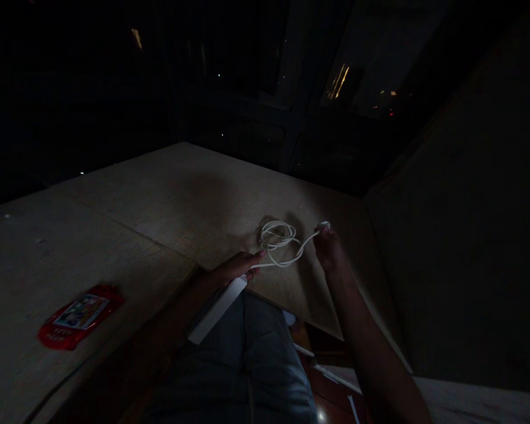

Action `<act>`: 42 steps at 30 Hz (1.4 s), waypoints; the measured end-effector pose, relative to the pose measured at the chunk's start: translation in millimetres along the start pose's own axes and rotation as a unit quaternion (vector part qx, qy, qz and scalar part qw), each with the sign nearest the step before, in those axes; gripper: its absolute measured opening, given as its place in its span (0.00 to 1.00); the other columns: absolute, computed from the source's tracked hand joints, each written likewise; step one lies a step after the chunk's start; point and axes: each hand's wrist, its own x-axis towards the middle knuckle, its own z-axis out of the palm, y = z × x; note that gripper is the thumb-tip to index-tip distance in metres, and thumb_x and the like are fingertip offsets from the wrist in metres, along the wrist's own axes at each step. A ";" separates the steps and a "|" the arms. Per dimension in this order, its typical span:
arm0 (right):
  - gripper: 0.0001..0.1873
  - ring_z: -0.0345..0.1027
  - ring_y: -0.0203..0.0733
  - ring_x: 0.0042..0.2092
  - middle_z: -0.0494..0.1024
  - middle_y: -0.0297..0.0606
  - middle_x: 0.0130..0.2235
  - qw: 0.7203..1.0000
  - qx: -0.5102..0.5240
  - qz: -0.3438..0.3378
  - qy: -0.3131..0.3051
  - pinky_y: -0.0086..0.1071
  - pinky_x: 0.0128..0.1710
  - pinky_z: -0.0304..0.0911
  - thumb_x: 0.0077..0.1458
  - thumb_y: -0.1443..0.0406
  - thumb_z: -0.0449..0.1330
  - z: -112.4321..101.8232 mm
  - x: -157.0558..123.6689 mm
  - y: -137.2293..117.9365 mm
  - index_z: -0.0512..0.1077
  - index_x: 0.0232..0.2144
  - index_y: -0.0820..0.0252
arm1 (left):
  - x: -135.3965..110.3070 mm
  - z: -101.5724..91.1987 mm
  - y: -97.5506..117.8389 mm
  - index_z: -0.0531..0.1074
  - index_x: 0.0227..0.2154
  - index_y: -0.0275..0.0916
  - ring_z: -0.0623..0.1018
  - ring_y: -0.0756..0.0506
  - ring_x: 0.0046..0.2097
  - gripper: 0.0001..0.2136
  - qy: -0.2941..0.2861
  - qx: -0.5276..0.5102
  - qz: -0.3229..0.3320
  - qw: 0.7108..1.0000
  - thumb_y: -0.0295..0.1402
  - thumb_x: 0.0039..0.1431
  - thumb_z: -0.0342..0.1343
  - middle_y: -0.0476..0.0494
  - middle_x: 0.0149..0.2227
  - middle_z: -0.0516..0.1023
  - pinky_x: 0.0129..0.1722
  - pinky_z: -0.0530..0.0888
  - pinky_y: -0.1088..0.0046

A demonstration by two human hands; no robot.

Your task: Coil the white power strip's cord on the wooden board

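Note:
A loosely coiled white cable (287, 241) lies on or just above the pale tabletop (159, 200). My left hand (241, 265) is closed around the cable near one end, where it meets a long white bar, which looks like a power strip (218, 309). This bar hangs below the hand, over my lap. On the other side of the coil, my right hand (329, 250) grips the cable's far end, with a white plug (324, 225) poking out above the fingers. Dim light hides the finer details of both.
A red packet (82, 316) with a picture label lies at the left of the table. Dark window panes (247, 88) stand behind, and a wall (459, 235) rises on the right. Below the table edge, several thin white strips (335, 377) show near the reddish floor.

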 end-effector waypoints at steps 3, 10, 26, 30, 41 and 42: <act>0.07 0.72 0.29 0.31 0.77 0.25 0.27 0.998 0.050 0.030 0.039 0.23 0.32 0.68 0.50 0.67 0.68 -15.6 19.7 -13.3 0.72 0.26 0.57 | -5.1 -10.9 -4.1 0.67 0.22 0.38 0.61 0.53 0.14 0.32 0.051 -0.012 -0.001 0.999 0.67 0.42 0.55 0.55 0.13 0.61 0.16 0.56 0.75; 0.07 0.72 0.29 0.25 0.76 0.24 0.24 0.988 0.059 0.047 0.131 0.23 0.27 0.72 0.54 0.72 0.63 -50.7 48.2 -29.8 0.70 0.27 0.58 | -15.8 -49.0 5.0 0.70 0.22 0.38 0.68 0.51 0.21 0.23 0.098 0.082 0.074 0.989 0.51 0.32 0.69 0.52 0.18 0.71 0.22 0.61 0.76; 0.09 0.72 0.29 0.26 0.74 0.23 0.23 0.990 0.040 0.059 0.121 0.22 0.30 0.72 0.50 0.73 0.65 -72.9 67.3 -15.4 0.69 0.25 0.57 | 5.5 -126.9 -6.7 0.76 0.27 0.39 0.78 0.43 0.36 0.16 0.310 0.427 0.146 0.837 0.47 0.53 0.55 0.42 0.32 0.80 0.36 0.69 0.71; 0.08 0.73 0.29 0.27 0.77 0.24 0.26 0.993 0.027 0.068 0.096 0.22 0.29 0.71 0.52 0.72 0.65 -76.5 54.8 -10.6 0.71 0.26 0.57 | 17.0 -134.4 -10.1 0.80 0.32 0.40 0.79 0.41 0.42 0.17 0.322 0.468 0.108 0.816 0.47 0.56 0.53 0.40 0.39 0.82 0.41 0.71 0.69; 0.04 0.77 0.39 0.34 0.81 0.35 0.30 0.996 -0.047 0.080 0.013 0.32 0.38 0.76 0.46 0.70 0.68 -94.4 7.3 10.8 0.76 0.25 0.60 | 45.4 -140.6 -23.7 0.80 0.38 0.42 0.78 0.38 0.47 0.16 0.310 0.498 0.024 0.810 0.44 0.56 0.55 0.38 0.47 0.80 0.43 0.73 0.67; 0.04 0.77 0.41 0.35 0.81 0.35 0.30 0.995 -0.058 0.077 0.002 0.34 0.40 0.76 0.46 0.70 0.68 -95.4 3.6 11.6 0.76 0.25 0.60 | 47.5 -140.5 -25.9 0.80 0.38 0.42 0.78 0.38 0.48 0.15 0.306 0.501 0.021 0.809 0.44 0.56 0.54 0.39 0.46 0.80 0.43 0.73 0.68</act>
